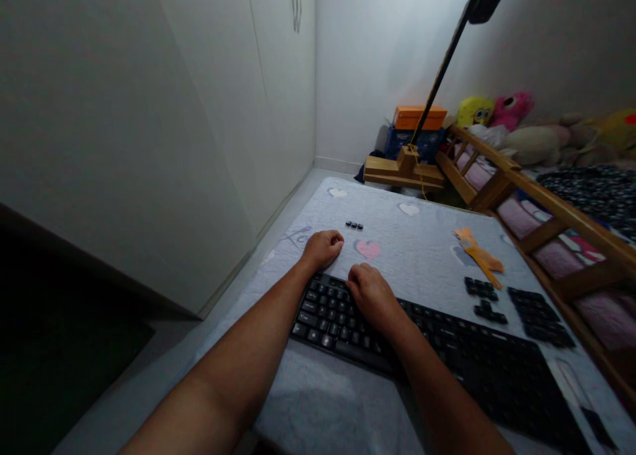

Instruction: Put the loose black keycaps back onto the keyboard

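A black keyboard (pixel 338 316) lies slantwise on the cloth-covered table, its right part lacking keycaps. My left hand (pixel 324 249) is closed, just beyond the keyboard's far left corner; whatever its curled fingers hold, if anything, is hidden. My right hand (pixel 370 291) rests over the top rows of keys with its fingers bent down and pressed together; what lies under the fingertips cannot be made out. Three small black keycaps (pixel 354 225) sit in a row beyond my hands. More loose keycaps (pixel 540 316) are grouped at the right, beside smaller clusters (pixel 480 288).
An orange cloth with a yellow tool (pixel 481 263) lies at the right. Near the right edge is a brush-like tool (pixel 599 428). A wooden bed rail (pixel 561 210) borders the table, a white cabinet (pixel 209 110) stands left, and a pole on a wooden base (pixel 387 167) stands behind.
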The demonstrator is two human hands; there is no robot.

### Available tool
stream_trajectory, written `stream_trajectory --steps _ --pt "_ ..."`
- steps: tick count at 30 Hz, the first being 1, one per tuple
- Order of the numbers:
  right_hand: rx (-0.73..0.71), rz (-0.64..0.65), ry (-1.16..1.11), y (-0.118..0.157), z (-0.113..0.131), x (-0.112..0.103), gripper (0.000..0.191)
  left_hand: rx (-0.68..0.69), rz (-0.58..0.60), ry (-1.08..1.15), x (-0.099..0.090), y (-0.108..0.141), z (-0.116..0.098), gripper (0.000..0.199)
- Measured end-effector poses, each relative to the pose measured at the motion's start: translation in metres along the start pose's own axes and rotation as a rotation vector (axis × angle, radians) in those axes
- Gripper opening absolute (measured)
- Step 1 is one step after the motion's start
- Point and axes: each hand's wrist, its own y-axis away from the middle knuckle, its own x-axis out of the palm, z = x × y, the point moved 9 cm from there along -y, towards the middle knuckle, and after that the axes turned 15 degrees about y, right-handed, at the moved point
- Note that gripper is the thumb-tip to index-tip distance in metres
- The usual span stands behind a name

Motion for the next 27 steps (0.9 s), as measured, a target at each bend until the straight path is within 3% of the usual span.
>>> stream_trajectory --steps 27 --pt "-0.036 0.000 0.147 0.0025 0.0070 0.0003 0.015 0.020 -0.008 0.001 0.0004 -0.0009 0.0017 0.019"
